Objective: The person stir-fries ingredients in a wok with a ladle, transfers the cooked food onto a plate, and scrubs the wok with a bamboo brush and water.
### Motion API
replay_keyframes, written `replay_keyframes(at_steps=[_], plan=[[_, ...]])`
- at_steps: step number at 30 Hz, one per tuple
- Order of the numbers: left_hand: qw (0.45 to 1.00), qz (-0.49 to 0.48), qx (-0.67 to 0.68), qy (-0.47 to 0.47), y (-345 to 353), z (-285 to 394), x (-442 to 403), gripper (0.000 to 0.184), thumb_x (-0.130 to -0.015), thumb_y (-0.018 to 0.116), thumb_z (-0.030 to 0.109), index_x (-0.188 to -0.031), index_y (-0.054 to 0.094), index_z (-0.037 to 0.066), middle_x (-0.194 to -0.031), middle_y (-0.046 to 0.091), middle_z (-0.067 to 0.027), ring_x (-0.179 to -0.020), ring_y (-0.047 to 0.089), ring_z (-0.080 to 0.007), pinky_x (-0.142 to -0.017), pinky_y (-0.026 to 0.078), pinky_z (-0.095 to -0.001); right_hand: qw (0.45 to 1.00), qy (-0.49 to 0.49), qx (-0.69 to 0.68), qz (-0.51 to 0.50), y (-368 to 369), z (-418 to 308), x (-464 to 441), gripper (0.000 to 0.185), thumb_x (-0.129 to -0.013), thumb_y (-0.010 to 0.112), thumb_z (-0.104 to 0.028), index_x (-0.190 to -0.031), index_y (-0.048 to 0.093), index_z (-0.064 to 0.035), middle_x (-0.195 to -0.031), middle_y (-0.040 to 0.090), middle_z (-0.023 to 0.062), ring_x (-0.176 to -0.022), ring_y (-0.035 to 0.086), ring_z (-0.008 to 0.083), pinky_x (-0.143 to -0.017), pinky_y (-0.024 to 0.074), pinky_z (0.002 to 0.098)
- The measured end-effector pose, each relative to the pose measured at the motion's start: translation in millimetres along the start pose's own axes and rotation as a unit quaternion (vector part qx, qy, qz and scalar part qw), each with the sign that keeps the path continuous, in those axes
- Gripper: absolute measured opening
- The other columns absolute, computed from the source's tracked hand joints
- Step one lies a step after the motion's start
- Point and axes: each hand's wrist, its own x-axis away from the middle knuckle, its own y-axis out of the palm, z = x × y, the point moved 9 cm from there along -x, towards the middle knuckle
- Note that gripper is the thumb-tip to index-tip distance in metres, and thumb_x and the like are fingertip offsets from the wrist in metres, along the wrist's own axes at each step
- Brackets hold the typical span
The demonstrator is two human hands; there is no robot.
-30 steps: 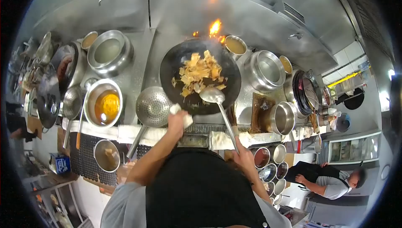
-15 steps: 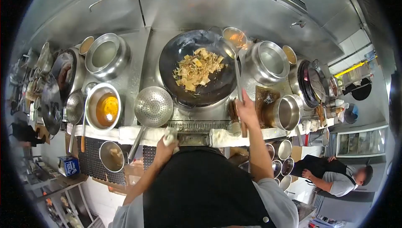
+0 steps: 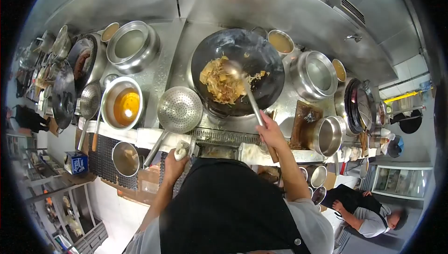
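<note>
- Gripping ladle (image 3: 252,99) in right hand (image 3: 272,133), nearer wok (image 3: 269,62); slanting it forward-left over food (image 3: 216,85) in wok.
- Clutching cloth (image 3: 182,149) in left hand (image 3: 175,164), farther from wok.

Orange liquid (image 3: 127,106) is held in a metal pot (image 3: 106,106); a perforated strainer (image 3: 179,109) is noted beside it.
</note>
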Motion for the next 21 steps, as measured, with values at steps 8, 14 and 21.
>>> replay_keyframes(at_steps=[8, 14, 21], plan=[[0.992, -0.057, 0.106, -0.03, 7, 22, -9, 0.042, -0.084, 0.076, 0.02, -0.118, 0.066, -0.003, -0.104, 0.073, -0.0171, -0.099, 0.07, -0.0261, -0.089, 0.053, -0.0387, 0.977, -0.119, 0.158, 0.082, 13, 53, 23, 0.075, -0.094, 0.067, -0.013, -0.161, 0.032, -0.0092, -0.106, 0.07, 0.0138, -0.07, 0.063, 0.0171, -0.064, 0.0541, 0.0323], [0.992, -0.061, 0.112, 0.012, 7, 9, -12, 0.049, -0.08, 0.08, 0.019, -0.121, 0.065, -0.003, -0.108, 0.074, -0.0164, -0.102, 0.07, -0.0269, -0.092, 0.052, -0.0378, 0.989, -0.072, 0.058, 0.114, -27, 21, -10, 0.074, -0.096, 0.064, -0.007, -0.162, 0.033, -0.0173, -0.069, 0.053, -0.0023, -0.05, 0.048, 0.0083, -0.046, 0.0443, 0.027], [0.988, -0.054, 0.126, -0.072, 6, -7, -6, 0.053, -0.079, 0.081, 0.018, -0.124, 0.063, -0.003, -0.11, 0.074, -0.0181, -0.104, 0.07, -0.0294, -0.094, 0.052, -0.0381, 0.964, -0.155, 0.095, 0.192, -21, 4, -67, 0.073, -0.097, 0.063, -0.012, -0.161, 0.028, -0.004, -0.11, 0.072, 0.0133, -0.075, 0.064, 0.0173, -0.069, 0.0541, 0.032]])
